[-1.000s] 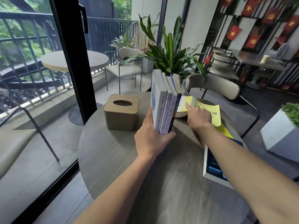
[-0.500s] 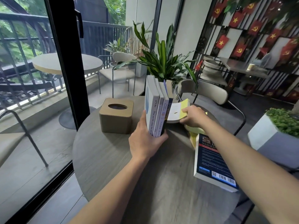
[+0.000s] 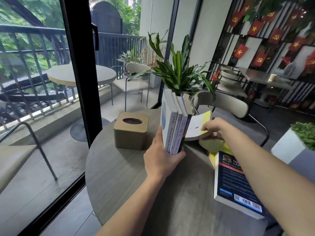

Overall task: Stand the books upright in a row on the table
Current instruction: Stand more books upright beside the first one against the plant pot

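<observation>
Three books [image 3: 174, 126] stand upright side by side near the middle of the round grey table [image 3: 122, 176]. My left hand [image 3: 162, 155] clasps their near bottom edge and steadies them. My right hand [image 3: 214, 128] grips a yellow-covered book [image 3: 197, 127], tilted with its white page edges facing me and its left edge against the standing row. Under my right arm a dark blue book [image 3: 233, 186] lies flat, back cover up. Another yellow book [image 3: 219, 147] lies beneath it, mostly hidden.
A tan tissue box [image 3: 130, 131] sits left of the standing books. A green potted plant [image 3: 179, 74] rises behind them. A chair [image 3: 226, 106] stands past the table's far edge, and a white planter [image 3: 293, 149] to the right. A glass door frame [image 3: 80, 79] lines the left.
My right hand has lifted the yellow book off the flat pile and swung it left, tilting it up against the standing row. My left hand stays on the upright books.
</observation>
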`<state>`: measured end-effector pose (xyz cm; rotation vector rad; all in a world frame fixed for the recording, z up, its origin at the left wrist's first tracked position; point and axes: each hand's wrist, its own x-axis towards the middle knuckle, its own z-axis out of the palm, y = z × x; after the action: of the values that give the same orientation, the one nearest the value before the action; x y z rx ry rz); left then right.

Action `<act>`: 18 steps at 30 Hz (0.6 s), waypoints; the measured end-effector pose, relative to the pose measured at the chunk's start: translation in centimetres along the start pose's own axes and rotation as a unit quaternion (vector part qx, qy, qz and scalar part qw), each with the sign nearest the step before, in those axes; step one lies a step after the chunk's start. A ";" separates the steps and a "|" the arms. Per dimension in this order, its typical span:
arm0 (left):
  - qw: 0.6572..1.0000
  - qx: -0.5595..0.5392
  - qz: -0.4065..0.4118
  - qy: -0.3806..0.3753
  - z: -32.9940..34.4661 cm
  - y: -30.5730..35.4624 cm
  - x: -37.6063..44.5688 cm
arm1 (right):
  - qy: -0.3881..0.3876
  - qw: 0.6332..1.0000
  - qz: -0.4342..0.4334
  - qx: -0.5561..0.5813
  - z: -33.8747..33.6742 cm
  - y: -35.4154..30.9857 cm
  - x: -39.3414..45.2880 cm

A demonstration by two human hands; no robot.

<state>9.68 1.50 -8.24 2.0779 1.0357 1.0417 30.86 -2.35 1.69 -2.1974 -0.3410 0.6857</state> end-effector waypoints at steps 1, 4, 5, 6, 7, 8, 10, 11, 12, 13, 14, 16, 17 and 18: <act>1.000 0.001 0.000 0.001 0.0 0.0 0.0 | 0.011 0.999 -0.015 0.036 -0.2 0.2 -0.2; 1.000 0.002 0.002 0.002 0.0 0.0 0.0 | 0.047 0.990 -0.069 0.113 0.0 1.5 -0.9; 1.000 0.001 0.004 0.002 0.0 0.0 -0.1 | 0.065 0.986 -0.092 0.127 0.3 2.1 -1.4; 1.000 0.000 0.004 0.001 -0.1 0.0 -0.1 | 0.084 0.980 -0.119 0.134 0.5 2.7 -2.1; 1.000 0.000 0.003 0.000 -0.1 0.0 -0.1 | 0.105 0.975 -0.148 0.131 0.8 3.2 -2.8; 1.000 0.000 0.002 -0.001 -0.2 0.1 -0.2 | 0.125 0.970 -0.174 0.119 1.0 3.7 -3.6; 1.000 -0.003 -0.001 -0.002 -0.3 0.3 -0.3 | 0.152 0.964 -0.209 0.066 1.7 4.8 -5.1; 1.000 -0.009 -0.004 -0.004 -0.4 0.4 -0.3 | 0.157 0.961 -0.223 0.043 2.0 5.5 -5.6; 1.000 -0.017 -0.007 -0.006 -0.6 0.5 -0.4 | 0.159 0.959 -0.235 0.028 2.4 6.2 -6.1; 1.000 -0.024 -0.009 -0.009 -0.7 0.7 -0.5 | 0.160 0.956 -0.245 0.019 2.6 6.8 -6.4; 0.999 -0.028 -0.011 -0.013 -0.8 0.7 -0.6 | 0.159 0.954 -0.255 0.010 2.9 7.5 -6.7; 0.999 -0.037 -0.015 -0.026 -0.9 0.6 -0.6 | 0.143 0.951 -0.274 -0.014 3.2 8.5 -7.4; 0.998 -0.040 -0.016 -0.034 -1.0 0.4 -0.6 | 0.128 0.950 -0.284 -0.025 3.4 8.9 -7.7; 0.998 -0.046 -0.018 -0.042 -1.0 0.3 -0.6 | 0.113 0.949 -0.291 -0.037 3.7 9.1 -8.0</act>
<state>8.68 1.02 -7.74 2.0033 0.9616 0.9576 22.33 -9.60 -4.32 -2.0608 -0.8584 0.0969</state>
